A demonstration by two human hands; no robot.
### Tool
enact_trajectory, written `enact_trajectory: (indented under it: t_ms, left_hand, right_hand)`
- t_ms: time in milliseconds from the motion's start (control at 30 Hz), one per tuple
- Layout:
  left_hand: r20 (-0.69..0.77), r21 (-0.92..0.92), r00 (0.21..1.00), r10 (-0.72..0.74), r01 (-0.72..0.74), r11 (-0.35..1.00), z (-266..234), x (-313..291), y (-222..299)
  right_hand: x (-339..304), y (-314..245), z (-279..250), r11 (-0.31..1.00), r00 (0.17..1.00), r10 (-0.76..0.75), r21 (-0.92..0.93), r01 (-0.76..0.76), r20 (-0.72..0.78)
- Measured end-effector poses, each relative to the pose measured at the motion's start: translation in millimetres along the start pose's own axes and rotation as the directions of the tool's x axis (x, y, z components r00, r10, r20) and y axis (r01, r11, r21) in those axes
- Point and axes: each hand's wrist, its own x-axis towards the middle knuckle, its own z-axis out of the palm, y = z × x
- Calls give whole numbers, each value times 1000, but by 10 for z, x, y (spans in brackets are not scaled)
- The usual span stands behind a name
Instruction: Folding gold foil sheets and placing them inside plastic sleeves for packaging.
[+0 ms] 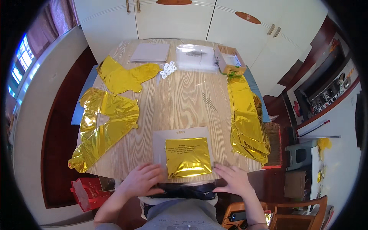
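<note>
A flat pack (188, 155) lies at the table's near edge: a light card with a hang hole at its top and folded gold foil over it, in what looks like a clear bag with print. My left hand (145, 179) rests at its lower left side, fingers stretched toward it and thumb apart. At the lower right side is my right hand (232, 179), its fingertips by the pack's edge and its thumb spread away. Neither hand grips anything that I can see. Whether the fingertips touch the pack is hard to tell.
Flat gold foil balloons (117, 78) lie along the left, and more gold foil (248, 119) along the right. Far back are pale cards (149, 52), white rolls (167, 69), clear bags (195, 57) and an open box (230, 61). A clear printed bag (209, 100) lies mid-table.
</note>
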Motion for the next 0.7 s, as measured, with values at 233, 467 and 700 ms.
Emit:
enact_trajectory:
  t_ms: [233,467,700]
  left_hand:
    - [4,150,1000,24,-24,988,203,-230,-16]
    - [-263,239,961,88,-23,971,359,-206,42]
    - [-462,61,880,-104,149,987,549,-196,123]
  right_hand:
    - [8,120,248,996,995,-92,-19,92,-26]
    - [-114,52,453,992,973,-125,-56,117,-191]
    - [-107,-64,623,995,921,-50,-95,14,-386]
